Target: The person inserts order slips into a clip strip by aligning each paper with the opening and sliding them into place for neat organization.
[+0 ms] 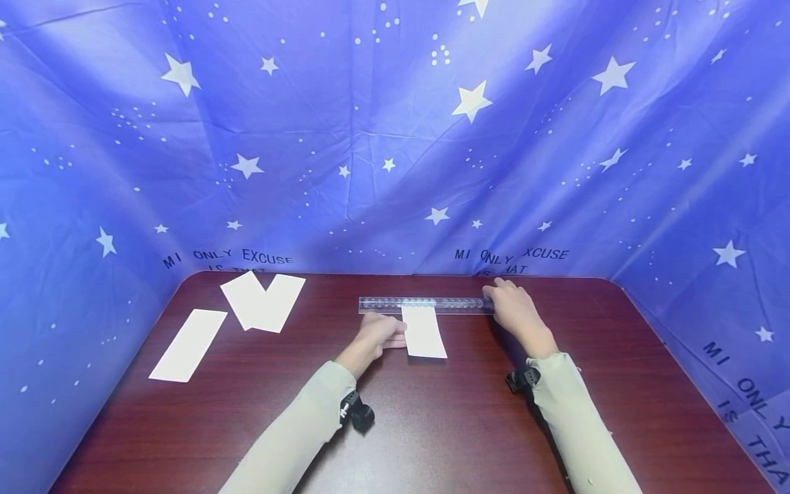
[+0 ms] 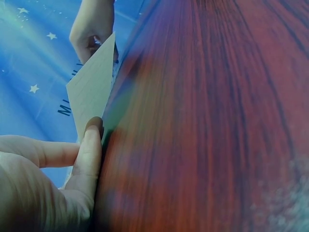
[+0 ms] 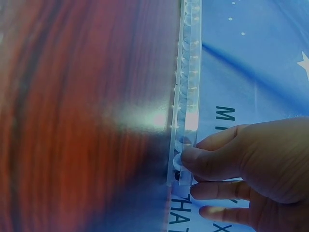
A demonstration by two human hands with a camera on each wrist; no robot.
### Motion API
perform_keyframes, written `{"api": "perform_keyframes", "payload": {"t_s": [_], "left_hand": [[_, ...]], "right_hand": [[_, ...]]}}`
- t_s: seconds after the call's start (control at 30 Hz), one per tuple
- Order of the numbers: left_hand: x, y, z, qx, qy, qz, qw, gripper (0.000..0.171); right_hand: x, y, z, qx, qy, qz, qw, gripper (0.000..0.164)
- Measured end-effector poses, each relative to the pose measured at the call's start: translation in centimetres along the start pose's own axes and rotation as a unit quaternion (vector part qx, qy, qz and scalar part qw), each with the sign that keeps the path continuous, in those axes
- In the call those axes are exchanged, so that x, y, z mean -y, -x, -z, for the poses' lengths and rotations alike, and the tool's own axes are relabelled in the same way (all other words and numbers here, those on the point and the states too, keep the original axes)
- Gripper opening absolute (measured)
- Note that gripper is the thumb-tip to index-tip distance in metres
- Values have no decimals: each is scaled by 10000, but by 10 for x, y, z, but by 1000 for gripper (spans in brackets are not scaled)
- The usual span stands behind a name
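Note:
A clear plastic ruler (image 1: 382, 304) with a row of round shapes along it lies crosswise toward the back of the table. My right hand (image 1: 517, 314) pinches its right end; in the right wrist view the thumb (image 3: 198, 157) presses on the strip (image 3: 190, 92). A white rectangular paper (image 1: 424, 335) reaches from the ruler toward me, its top end overlapping the ruler. At the paper's left edge, my left hand (image 1: 378, 335) pinches it between thumb and fingers. Seen from the left wrist, this sheet (image 2: 94, 92) is tilted up from the wood.
Two overlapping white papers (image 1: 278, 305) lie at the back left of the dark red wooden table (image 1: 432, 432). Another white paper (image 1: 188, 345) is nearer the left edge. A blue star-patterned curtain (image 1: 352, 137) encloses the back and both sides.

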State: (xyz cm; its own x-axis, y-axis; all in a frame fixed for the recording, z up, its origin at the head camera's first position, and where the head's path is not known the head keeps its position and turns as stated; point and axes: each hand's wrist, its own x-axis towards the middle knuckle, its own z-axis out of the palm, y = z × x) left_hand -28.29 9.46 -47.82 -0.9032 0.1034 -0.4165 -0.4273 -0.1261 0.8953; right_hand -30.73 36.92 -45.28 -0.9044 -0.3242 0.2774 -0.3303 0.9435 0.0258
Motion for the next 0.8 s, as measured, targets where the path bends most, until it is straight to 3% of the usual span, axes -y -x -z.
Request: {"api": "perform_keyframes", "payload": {"t_s": [0.53, 0.8], "left_hand": [[0, -1, -3, -190, -44, -64, 9998, 29], [4, 1, -7, -548, 169, -158, 9982, 23]], "right_hand": [[0, 1, 0, -44, -14, -10, 10000, 20], [0, 0, -1, -91, 5, 28, 10000, 19]]}}
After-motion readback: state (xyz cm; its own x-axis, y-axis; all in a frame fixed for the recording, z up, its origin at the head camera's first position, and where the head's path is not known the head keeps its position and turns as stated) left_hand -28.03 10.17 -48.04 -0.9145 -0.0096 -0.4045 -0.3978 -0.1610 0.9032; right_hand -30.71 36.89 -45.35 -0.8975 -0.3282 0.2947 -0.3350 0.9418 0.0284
